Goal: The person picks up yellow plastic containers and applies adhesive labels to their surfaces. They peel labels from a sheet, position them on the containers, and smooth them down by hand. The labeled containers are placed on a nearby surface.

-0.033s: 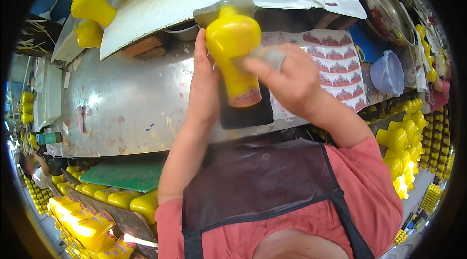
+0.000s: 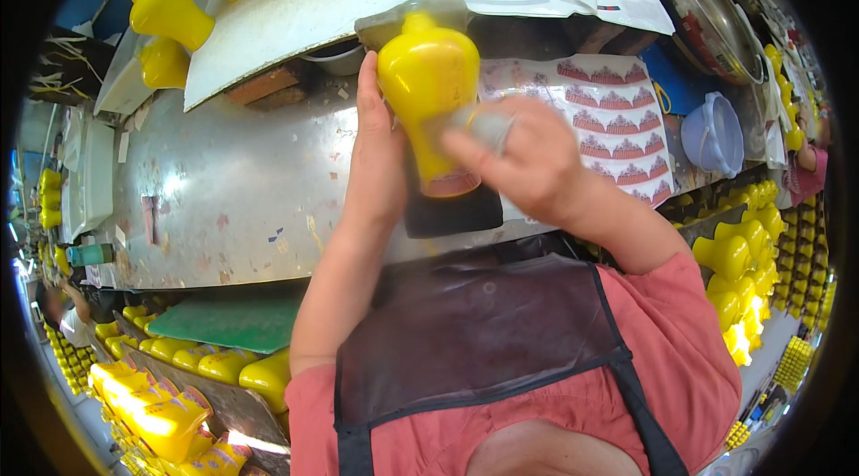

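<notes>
A glossy yellow vase-shaped bottle (image 2: 429, 73) lies with its neck away from me, on a support with a dark pad (image 2: 455, 215) under its base. A pink patterned band (image 2: 450, 184) shows around its lower end. My left hand (image 2: 376, 154) is closed along the bottle's left side, one finger stretched upward; its other fingers are partly hidden. In my right hand (image 2: 537, 149) is a small scraper with a grey handle (image 2: 490, 129), blurred by motion. Its blade is against the bottle's narrow middle.
A sheet of pink patterned decals (image 2: 617, 123) lies on the metal table (image 2: 233, 190) at right, near a lavender bucket (image 2: 713, 136). White board (image 2: 268, 38) spans the back left beside yellow bottles (image 2: 170, 11). A green board (image 2: 219, 319) and more yellow bottles sit below the table.
My right hand and the scraper have shifted slightly left and down along the bottle. My left hand and the bottle are nearly unmoved.
</notes>
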A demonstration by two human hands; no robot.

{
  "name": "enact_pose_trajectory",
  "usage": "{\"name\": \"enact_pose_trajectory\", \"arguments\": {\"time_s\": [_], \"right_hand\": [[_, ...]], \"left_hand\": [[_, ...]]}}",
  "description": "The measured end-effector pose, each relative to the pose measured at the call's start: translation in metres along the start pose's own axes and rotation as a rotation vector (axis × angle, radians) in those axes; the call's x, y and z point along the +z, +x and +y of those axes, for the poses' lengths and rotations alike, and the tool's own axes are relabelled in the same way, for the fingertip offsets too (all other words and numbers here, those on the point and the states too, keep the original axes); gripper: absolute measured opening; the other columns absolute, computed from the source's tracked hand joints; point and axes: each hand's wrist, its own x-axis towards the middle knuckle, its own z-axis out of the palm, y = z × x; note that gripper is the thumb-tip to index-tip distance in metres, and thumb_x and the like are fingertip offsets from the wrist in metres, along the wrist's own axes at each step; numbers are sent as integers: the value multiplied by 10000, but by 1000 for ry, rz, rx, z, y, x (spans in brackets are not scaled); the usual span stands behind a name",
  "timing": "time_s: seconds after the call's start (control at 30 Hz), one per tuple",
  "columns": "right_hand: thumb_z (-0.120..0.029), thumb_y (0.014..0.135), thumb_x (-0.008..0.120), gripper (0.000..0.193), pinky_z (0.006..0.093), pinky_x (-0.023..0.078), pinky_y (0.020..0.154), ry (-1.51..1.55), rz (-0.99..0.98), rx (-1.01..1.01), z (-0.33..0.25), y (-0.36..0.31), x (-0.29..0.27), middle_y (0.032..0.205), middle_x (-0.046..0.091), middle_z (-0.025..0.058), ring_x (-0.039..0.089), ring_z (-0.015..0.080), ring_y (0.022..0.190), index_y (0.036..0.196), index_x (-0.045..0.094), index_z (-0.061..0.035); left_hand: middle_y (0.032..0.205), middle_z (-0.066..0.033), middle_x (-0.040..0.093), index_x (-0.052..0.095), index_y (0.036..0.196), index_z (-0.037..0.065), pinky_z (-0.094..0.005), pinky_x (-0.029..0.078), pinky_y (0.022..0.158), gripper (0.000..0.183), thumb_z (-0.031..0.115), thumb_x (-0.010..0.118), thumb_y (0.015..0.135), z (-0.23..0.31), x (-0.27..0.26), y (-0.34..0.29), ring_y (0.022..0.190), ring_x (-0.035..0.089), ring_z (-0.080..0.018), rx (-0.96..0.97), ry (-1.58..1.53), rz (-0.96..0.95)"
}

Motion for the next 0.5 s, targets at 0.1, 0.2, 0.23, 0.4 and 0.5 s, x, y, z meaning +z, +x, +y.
{"name": "enact_pose_trajectory", "arguments": {"time_s": [0.1, 0.2, 0.23, 0.4, 0.5], "right_hand": [[-114, 742, 759, 369, 350, 519, 591, 160, -47, -164, -6, -14, 6, 696, 495, 25, 607, 205, 666, 1109, 732, -135], [-95, 747, 751, 365, 348, 521, 600, 68, -123, 154, 7, -18, 3, 678, 486, 20, 600, 203, 656, 1110, 737, -132], [-84, 738, 745, 384, 353, 532, 629, -39, -91, 226, 12, -16, 2, 723, 575, 28, 622, 212, 679, 1120, 739, -127], [-80, 765, 752, 312, 374, 565, 704, 234, 31, 5, 9, -18, 4, 976, 717, 80, 689, 241, 783, 1076, 758, -101], [-71, 737, 791, 328, 352, 524, 600, 353, 21, 54, -2, -35, 8, 911, 706, 66, 657, 232, 700, 1060, 754, -106]], "left_hand": [[1609, -145, 337, 56, 1649, 110, -410, 318, 1200, 724, 544, 272, 1110, 2, 9, 10, 1449, 389, -272, -67, -70, 56], [1580, -154, 359, 40, 1641, 115, -402, 356, 1177, 695, 479, 323, 1121, -3, 8, 17, 1431, 409, -277, -90, -140, 61], [1576, -154, 361, 39, 1640, 116, -403, 364, 1172, 695, 462, 347, 1121, -5, 7, 18, 1426, 414, -278, -131, -155, 81], [1551, -137, 383, 92, 1626, 112, -409, 381, 1160, 712, 369, 486, 1092, -15, 1, 20, 1399, 437, -264, -99, -156, 80], [1540, -119, 400, 130, 1617, 119, -410, 390, 1154, 679, 345, 495, 1091, -19, 0, 23, 1390, 447, -258, -102, -200, 84]]}}
